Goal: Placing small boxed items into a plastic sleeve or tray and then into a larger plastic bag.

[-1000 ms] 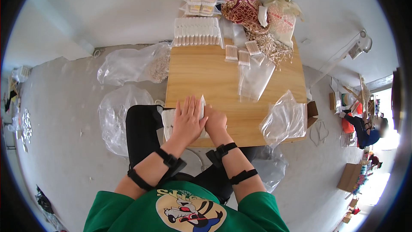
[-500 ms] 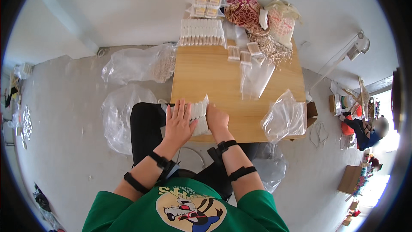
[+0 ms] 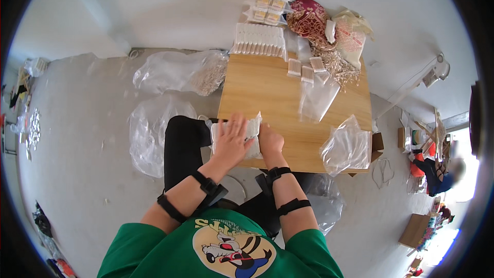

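Your left grip (image 3: 232, 141) is released, fingers spread flat over the clear bag of white swab packs (image 3: 253, 129) at the table's (image 3: 257, 87) near left corner. Your right grip (image 3: 271, 140) is clenched beside it; I cannot tell whether it pinches film. Loose cotton swabs (image 3: 345, 72) lie toward the table's far right corner.

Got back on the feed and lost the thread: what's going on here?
A person's left hand lies flat over a clear-wrapped pack, apparently of cotton swabs, at the near edge of the wooden table. The right hand is curled at the pack's right end; whether it grips it isn't clear. Farther back sit a row of white swab packs, three swab bundles and a heap of loose cotton swabs.
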A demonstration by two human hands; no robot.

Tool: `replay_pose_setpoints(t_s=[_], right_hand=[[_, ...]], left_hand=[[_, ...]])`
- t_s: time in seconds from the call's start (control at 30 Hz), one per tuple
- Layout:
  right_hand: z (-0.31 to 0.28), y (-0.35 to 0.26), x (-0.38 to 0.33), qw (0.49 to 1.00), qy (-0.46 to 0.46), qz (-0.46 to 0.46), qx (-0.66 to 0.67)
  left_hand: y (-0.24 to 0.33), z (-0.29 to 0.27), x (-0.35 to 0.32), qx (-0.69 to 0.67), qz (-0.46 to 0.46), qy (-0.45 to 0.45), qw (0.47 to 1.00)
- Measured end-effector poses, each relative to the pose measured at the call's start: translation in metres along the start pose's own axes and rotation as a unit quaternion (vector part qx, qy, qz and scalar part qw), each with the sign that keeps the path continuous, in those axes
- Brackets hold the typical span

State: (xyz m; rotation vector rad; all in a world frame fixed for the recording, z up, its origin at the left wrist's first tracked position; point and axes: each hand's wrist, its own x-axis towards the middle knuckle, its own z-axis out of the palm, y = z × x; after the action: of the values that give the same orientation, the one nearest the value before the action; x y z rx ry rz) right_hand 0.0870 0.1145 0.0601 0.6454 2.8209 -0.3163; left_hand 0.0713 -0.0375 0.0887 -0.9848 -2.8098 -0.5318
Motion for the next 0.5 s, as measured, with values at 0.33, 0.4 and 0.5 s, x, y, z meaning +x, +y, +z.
replay_pose_setpoints(t_s=[0.33, 0.4, 0.5], right_hand=[[0.004, 0.005, 0.001, 1.0, -0.005, -0.017, -0.021], [-0.001, 0.001, 0.002, 1.0, -0.002, -0.02, -0.02], [-0.008, -0.001, -0.001, 1.0, -0.023, -0.009, -0.014]], left_hand=[[-0.02, 0.001, 0.0, -0.028, 0.0, -0.016, 0.999], [-0.026, -0.016, 0.005, 0.008, -0.027, -0.005, 1.0], [-0.031, -0.008, 0.0, -0.02, -0.007, 0.027, 0.999]])
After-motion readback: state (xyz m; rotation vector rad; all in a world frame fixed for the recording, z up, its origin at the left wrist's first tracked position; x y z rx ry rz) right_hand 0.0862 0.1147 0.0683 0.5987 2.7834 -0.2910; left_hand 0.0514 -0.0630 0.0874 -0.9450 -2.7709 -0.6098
